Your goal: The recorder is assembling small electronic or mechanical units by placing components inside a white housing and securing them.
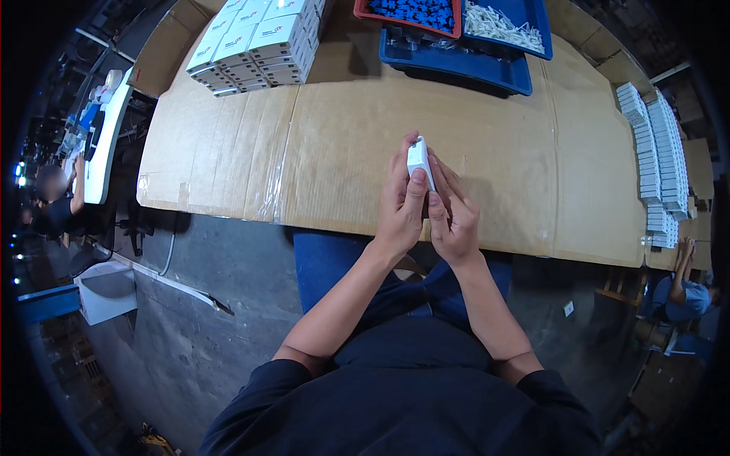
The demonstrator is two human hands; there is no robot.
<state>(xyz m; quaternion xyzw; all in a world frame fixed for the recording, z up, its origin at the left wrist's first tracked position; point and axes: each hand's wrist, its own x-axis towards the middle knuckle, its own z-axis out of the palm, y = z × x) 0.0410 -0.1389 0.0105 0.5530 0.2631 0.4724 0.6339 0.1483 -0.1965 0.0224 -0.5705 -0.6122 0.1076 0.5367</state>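
Observation:
Above the near edge of the cardboard-covered table, both my hands close around one small white box (419, 155). My left hand (401, 199) grips its left side, the thumb lying on the face turned toward me. On the other side my right hand (455, 219) presses against the box, its thumb near the lower end and its fingers along the right side. The box is tilted, and part of it is hidden by my fingers.
Stacked white boxes (255, 38) stand at the back left of the table (350, 144). Farther right are a red tray (409, 28) of blue pieces and blue trays (456, 72), one with white pieces. More white boxes (654, 152) line the right edge. People sit at both sides.

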